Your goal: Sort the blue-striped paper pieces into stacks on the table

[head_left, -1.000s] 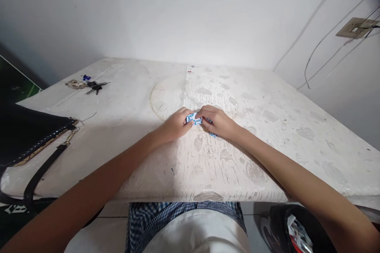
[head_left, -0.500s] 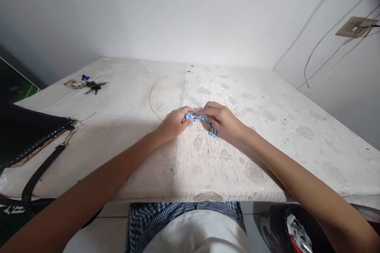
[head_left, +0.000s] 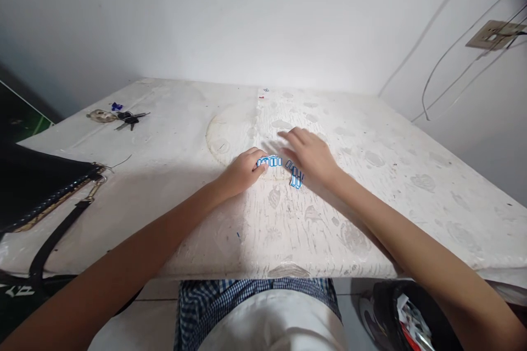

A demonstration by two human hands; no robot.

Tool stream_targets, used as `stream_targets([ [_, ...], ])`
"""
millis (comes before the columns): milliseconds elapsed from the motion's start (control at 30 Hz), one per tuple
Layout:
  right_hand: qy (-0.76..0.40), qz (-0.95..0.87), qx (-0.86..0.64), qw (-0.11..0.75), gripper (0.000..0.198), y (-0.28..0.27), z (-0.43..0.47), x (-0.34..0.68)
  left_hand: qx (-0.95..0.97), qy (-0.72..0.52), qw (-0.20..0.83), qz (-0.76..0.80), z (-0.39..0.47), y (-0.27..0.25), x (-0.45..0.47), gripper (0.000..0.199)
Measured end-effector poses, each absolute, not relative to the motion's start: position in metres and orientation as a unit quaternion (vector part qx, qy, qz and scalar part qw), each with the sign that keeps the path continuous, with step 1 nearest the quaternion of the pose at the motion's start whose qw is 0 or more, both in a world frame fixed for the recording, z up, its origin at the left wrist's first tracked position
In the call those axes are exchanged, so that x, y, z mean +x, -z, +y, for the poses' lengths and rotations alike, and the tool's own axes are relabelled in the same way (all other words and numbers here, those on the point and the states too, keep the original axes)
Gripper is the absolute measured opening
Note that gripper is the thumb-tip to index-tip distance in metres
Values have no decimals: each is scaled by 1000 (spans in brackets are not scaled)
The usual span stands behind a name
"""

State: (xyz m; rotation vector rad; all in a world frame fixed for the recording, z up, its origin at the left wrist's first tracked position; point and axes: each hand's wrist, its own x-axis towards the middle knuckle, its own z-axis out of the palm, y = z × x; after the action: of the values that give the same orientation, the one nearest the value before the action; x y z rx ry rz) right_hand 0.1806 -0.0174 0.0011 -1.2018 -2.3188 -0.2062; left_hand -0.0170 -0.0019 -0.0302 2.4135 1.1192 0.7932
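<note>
presently, left hand (head_left: 242, 172) pinches blue-and-white strip (head_left: 273, 162); right hand (head_left: 308, 152), near the left's three o'clock, has fingers spread, gripping nothing visible. light pressure should limit creasing.

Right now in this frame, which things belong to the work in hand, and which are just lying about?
Seemingly in the work:
- blue-and-white strip, held in the left hand
- blue-and-white piece beside the right hand; whether it joins the strip is unclear

Apparently just lying about:
- keys
- black bag
- red scrap
</note>
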Motion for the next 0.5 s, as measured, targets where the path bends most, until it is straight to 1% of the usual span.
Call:
stream_targets([
  [33, 41, -843, -466, 266, 30, -5, -16, 187, 853, -281, 179, 401, -2, 30, -16, 18],
  [67, -15, -840, -478, 256, 29, -8, -14, 194, 852, -282, 176, 405, -3, 30, -16, 18],
  [133, -133, -840, -482, 212, 26, -11, -11, 204, 851, -284, 167, 408, -3, 30, -15, 18],
  [200, -206, -838, -474, 175, 25, -10, -10, 208, 853, -286, 158, 407, -4, 31, -15, 18],
  [300, -248, -832, -466, 167, 15, -7, -11, 205, 853, -286, 156, 409, -4, 31, -15, 21],
  [400, -269, -832, -451, 180, 4, -4, -11, 200, 848, -289, 164, 414, -6, 31, -15, 31],
  [433, -271, -832, -448, 185, 4, -3, -11, 199, 847, -290, 168, 412, -7, 31, -15, 36],
  [500, -275, -829, -450, 186, 11, -2, -12, 198, 851, -291, 172, 401, -8, 29, -15, 43],
])
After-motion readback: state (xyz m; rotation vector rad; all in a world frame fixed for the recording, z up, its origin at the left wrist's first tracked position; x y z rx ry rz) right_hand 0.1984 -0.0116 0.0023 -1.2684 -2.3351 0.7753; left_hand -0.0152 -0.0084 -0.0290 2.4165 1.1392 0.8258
